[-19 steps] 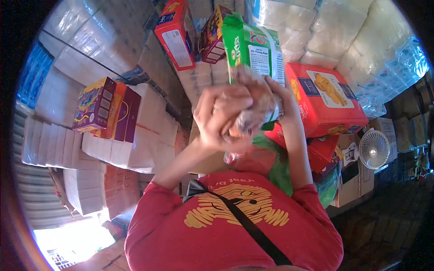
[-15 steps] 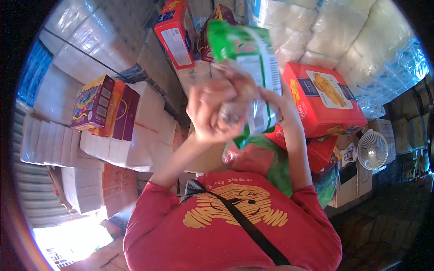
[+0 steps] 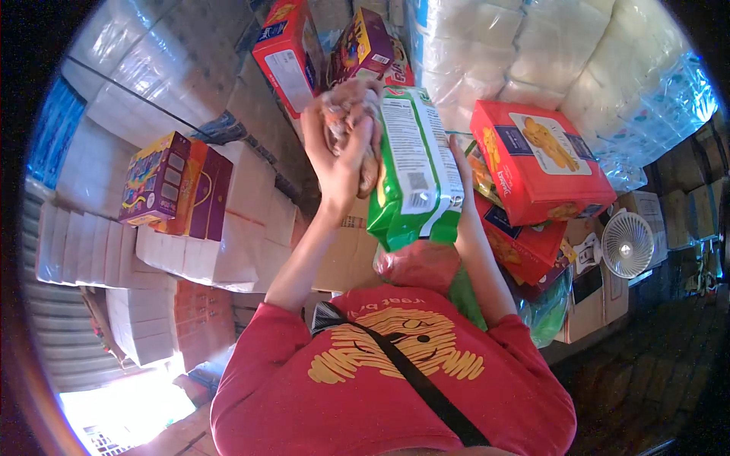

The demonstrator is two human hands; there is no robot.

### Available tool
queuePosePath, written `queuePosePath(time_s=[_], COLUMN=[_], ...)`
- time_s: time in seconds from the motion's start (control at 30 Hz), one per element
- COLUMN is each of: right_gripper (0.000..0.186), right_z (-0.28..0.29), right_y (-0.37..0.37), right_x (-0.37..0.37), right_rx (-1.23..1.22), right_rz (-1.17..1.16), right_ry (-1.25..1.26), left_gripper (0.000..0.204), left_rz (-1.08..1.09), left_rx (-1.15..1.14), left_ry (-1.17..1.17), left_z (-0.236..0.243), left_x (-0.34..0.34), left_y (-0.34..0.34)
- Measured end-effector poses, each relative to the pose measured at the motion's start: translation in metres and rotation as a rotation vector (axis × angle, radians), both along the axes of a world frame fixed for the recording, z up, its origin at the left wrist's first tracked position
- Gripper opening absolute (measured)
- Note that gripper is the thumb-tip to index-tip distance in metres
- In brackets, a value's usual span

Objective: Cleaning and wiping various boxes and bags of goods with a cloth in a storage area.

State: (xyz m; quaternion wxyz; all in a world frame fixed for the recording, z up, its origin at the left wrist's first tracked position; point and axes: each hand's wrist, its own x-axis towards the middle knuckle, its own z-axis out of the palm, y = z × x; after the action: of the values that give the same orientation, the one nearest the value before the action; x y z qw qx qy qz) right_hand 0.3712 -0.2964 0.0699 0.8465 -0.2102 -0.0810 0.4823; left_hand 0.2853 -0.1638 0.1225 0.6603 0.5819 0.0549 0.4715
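Observation:
In my left hand (image 3: 334, 163) is a crumpled brownish cloth (image 3: 351, 114), bunched up under closed fingers and a little blurred. The cloth is at the left edge of a green and white plastic packet (image 3: 414, 159); whether it touches cannot be made out. Small print and a barcode panel show on the packet's face. My right hand (image 3: 462, 163) grips the packet along its right side, with most of the fingers hidden behind it. The packet is held up in front of my chest, above a red and green plastic bag (image 3: 418, 264).
A red biscuit box (image 3: 544, 163) lies at right, near a small white fan (image 3: 626, 245). Behind my hands stand another red box (image 3: 289, 64) and a purple box (image 3: 365, 45). Purple and orange boxes (image 3: 179, 182) sit on white cartons at left. Plastic-wrapped white bales (image 3: 487, 45) line the back.
My left hand with the cloth has moved left and up, from in front of the packet to its left edge. The packet has turned, so its printed face shows more squarely.

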Motion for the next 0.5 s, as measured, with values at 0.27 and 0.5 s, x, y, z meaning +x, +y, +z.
queuePosePath(time_s=[0.27, 0.5], right_gripper=[0.056, 0.067], right_z=[0.0, -0.007], right_y=[0.005, 0.01], right_x=[0.01, 0.028], right_rx=[0.13, 0.329], right_rz=[0.056, -0.196], right_ry=[0.003, -0.231], left_gripper=[0.069, 0.059], left_rz=[0.095, 0.346], left_rx=[0.71, 1.282], left_ry=[-0.14, 0.29], left_z=[0.04, 0.033], left_x=[-0.024, -0.019], left_y=[-0.016, -0.045])
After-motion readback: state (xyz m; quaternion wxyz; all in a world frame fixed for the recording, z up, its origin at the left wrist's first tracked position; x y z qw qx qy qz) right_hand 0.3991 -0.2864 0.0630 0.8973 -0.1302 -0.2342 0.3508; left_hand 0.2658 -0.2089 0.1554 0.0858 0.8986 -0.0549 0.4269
